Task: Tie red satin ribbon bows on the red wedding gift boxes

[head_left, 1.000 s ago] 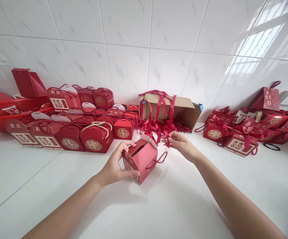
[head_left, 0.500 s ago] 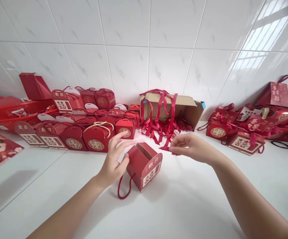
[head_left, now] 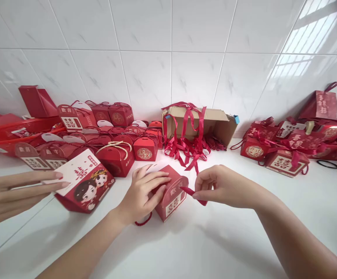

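A red gift box [head_left: 172,201] with a white double-character panel stands on the white table in front of me. My left hand [head_left: 145,193] lies over the box's top left side, fingers spread across it. A dark red cord loop [head_left: 144,221] hangs out below that hand. To the right of the box, my right hand [head_left: 207,186] pinches a short red ribbon [head_left: 189,190], whose tip reaches the rounded end flap of the box.
Another person's hand [head_left: 19,190] touches a box with cartoon figures [head_left: 89,184] at left. Behind stand rows of red boxes [head_left: 116,155], a cardboard box [head_left: 220,126] with ribbons [head_left: 187,145] and a red basket [head_left: 14,131]. Ribboned boxes [head_left: 287,161] stand at right.
My left hand has moved onto the box and covers its top. My right hand has brought the ribbon lower, to the box's flap. Another person's hand and the cartoon box have come in from the left.
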The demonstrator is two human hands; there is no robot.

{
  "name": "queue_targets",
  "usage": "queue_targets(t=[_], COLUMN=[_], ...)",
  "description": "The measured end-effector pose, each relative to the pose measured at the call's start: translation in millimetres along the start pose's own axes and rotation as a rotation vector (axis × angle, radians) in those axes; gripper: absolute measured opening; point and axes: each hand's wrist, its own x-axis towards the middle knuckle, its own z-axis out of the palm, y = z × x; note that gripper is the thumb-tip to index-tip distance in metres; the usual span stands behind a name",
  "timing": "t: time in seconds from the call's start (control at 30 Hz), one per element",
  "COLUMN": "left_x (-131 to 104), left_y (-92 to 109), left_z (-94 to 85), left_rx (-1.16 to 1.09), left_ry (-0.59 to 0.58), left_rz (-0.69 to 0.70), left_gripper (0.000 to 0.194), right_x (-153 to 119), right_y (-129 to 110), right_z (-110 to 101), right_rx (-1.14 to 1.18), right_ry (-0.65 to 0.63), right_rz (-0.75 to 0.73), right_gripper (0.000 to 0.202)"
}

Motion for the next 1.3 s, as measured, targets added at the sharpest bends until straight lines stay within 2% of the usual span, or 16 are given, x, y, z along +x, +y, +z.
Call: queue_targets(t=[0.23,0.6,1.07,1.2,1.3], left_x=[-2.0,-2.7,-4.5,-6.4,-6.5], left_y=[2.8,1.7,-0.6,-0.1,4.1], left_z=[2.0,4.1,7.1,7.4,7.2], left_rx=[0.109,0.103,0.089,0.067,0.040], left_ry=[-0.004,0.027,0.053,0.077,0.081], left_rz=[0.085,0.099,0.138,0.176,0.171], left_gripper=[0.029,0.030,0.030,0.036,0.047], right_x=[5.8,2.7,4.8,8.2,12.6], right_y=[-0.1,-3.6,-2.1,-4.7,-6.4], right_z=[5.0,6.9,10.1,15.4,24.1], right_rx=[0.019,0.072,0.017,0.028,0.032], right_ry=[0.047,0.052,0.104,0.117,0.163], right_rz=[0.022,-0.019,0.016,-0.007,-0.042], right_gripper=[0.020,0.015,0.014,0.015,0.014])
